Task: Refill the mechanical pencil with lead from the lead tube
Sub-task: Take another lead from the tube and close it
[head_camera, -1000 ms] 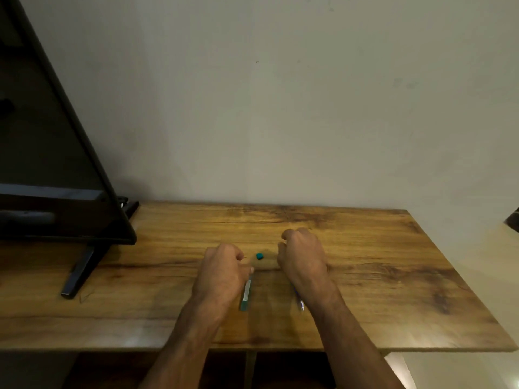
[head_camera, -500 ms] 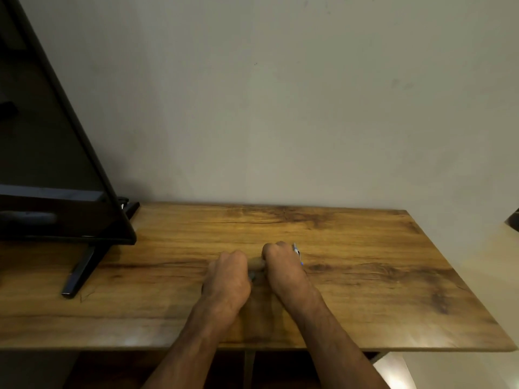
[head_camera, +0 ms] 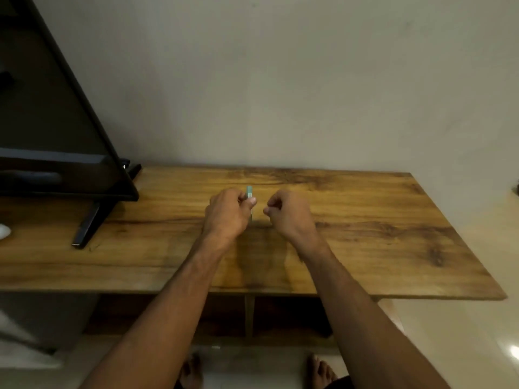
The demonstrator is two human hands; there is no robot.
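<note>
My left hand (head_camera: 224, 217) is closed around a slim clear lead tube (head_camera: 249, 192) with a teal end. It holds the tube roughly upright above the wooden table (head_camera: 365, 234), and the teal end sticks out above my fingers. My right hand (head_camera: 290, 216) is a short gap to the right, fingers curled in and thumb pinched against the forefinger. I cannot make out anything in that pinch. The mechanical pencil and the small teal cap are not visible; they may be hidden by my hands.
A black monitor (head_camera: 50, 122) on a black stand (head_camera: 90, 223) fills the table's left end. A white object (head_camera: 4, 231) lies at the far left edge. The wall runs right behind the table. My bare feet (head_camera: 193, 372) show on the floor below.
My hands have drawn apart after meeting at the table's middle. My left hand has raised the tube upright. The teal cap seen on the table a second ago is out of sight.
</note>
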